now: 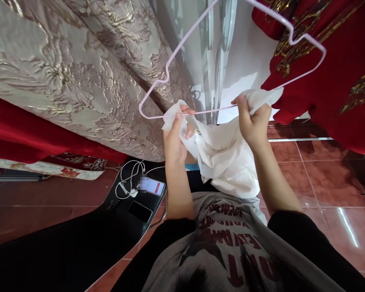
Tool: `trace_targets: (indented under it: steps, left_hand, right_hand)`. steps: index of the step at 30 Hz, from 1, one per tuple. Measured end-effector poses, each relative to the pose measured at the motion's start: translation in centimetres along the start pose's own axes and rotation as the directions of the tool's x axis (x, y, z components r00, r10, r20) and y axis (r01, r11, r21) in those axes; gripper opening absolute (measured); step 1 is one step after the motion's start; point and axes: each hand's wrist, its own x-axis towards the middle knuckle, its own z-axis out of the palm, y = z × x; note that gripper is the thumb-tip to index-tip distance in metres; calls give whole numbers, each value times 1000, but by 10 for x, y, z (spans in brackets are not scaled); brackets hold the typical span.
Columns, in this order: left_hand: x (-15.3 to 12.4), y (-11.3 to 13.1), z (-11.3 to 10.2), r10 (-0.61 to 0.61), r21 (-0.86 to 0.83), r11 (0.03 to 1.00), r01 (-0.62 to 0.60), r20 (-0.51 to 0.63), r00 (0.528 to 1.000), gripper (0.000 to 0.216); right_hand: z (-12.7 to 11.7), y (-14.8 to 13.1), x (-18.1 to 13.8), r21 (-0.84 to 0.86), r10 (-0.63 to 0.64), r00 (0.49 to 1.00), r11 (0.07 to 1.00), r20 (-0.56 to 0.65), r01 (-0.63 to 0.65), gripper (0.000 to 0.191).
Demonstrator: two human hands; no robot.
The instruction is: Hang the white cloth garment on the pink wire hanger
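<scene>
White cloth (228, 162) hangs in front of the person's chest, held up at two corners against the lower bar of a pale wire hanger (219, 61). Left hand (176, 138) pinches one bunched corner; right hand (254, 121) pinches the other, thumb pressing it onto the wire. My judgement: the thin bar could slip from that pinch, dropping the cloth onto the tiled floor (322, 182). It looks soft, creased and thin. Beyond hang a gold brocade curtain (79, 73) and red embroidered fabric (346, 81).
</scene>
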Motion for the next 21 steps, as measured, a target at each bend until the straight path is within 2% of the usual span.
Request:
trace_targets:
  steps: [3, 6, 8, 11, 14, 16, 18, 19, 21]
  left_hand:
    - [4, -2, -30, -67, 109, 991, 78, -102, 992, 42]
    - [10, 3, -61, -44, 191, 978, 81, -193, 980, 34]
    - [16, 17, -76, 10, 227, 973, 48, -249, 968, 29]
    - [30, 50, -80, 119, 254, 967, -34, -329, 937, 21]
    - [45, 82, -60, 206, 259, 960, -110, -379, 902, 24]
    - [51, 93, -39, 249, 299, 941, -158, -298, 921, 22]
    - [53, 95, -16, 205, 402, 903, -153, -89, 975, 16]
    - [53, 94, -6, 198, 473, 861, -186, 23, 980, 18]
    - [51, 89, 8, 224, 587, 756, -290, 184, 957, 25]
  right_hand:
    - [2, 2, -4, -19, -35, 997, 999, 70, 37, 57]
    - [4, 4, -3, -19, -34, 996, 999, 79, 35, 57]
    - [2, 6, 0, -18, -27, 996, 999, 83, 29, 57]
    - [-3, 7, 3, -20, -22, 996, 1000, 85, 24, 55]
    - [-7, 6, 3, -19, -22, 997, 1000, 76, 23, 54]
    - [-6, 4, 0, -16, -30, 997, 999, 78, 31, 54]
    - [-3, 3, -4, -4, -42, 997, 999, 66, 43, 54]
    - [0, 4, -6, 3, -48, 998, 999, 50, 48, 53]
    - [4, 5, -9, 16, -44, 999, 999, 6, 44, 52]
